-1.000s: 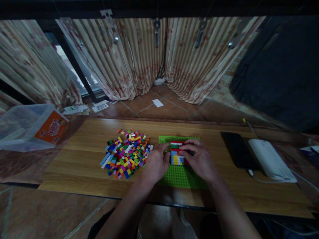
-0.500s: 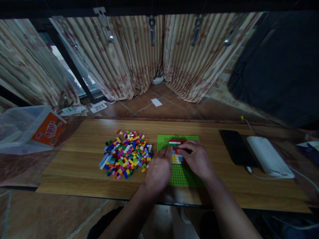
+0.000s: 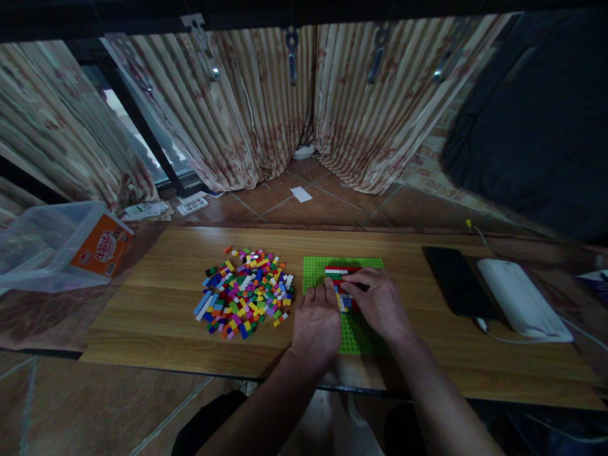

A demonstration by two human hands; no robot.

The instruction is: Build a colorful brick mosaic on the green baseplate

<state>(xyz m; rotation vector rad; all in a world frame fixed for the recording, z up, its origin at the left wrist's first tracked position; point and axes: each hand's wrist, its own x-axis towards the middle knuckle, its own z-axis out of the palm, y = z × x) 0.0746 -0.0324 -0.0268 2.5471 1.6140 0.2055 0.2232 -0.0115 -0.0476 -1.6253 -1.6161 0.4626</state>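
Observation:
On the green studded baseplate [image 3: 311,269] is a block of joined toy bricks [image 3: 335,270], with red, white and green rows at its far side and yellow, blue and white ones nearer me. My left hand [image 3: 317,320] lies over the left part of the block, back up, fingers stretched forward, its fingertips touching the bricks. From the right, my right hand [image 3: 382,304] reaches in with thumb and index finger pinched at the middle of the block. Whatever is in that pinch is hidden by the fingers. Both hands cover much of the block.
A pile of loose coloured bricks [image 3: 247,291] spreads over the wooden table [image 3: 152,310] left of the baseplate. On the right lie a black phone [image 3: 458,282] and a white power bank [image 3: 520,297] joined by a cable. A clear plastic tub [image 3: 57,247] stands at far left.
My left hand has shifted right and flattened over the bricks, covering more of them. My right hand keeps its pinch at nearly the same spot. The whole view has moved slightly.

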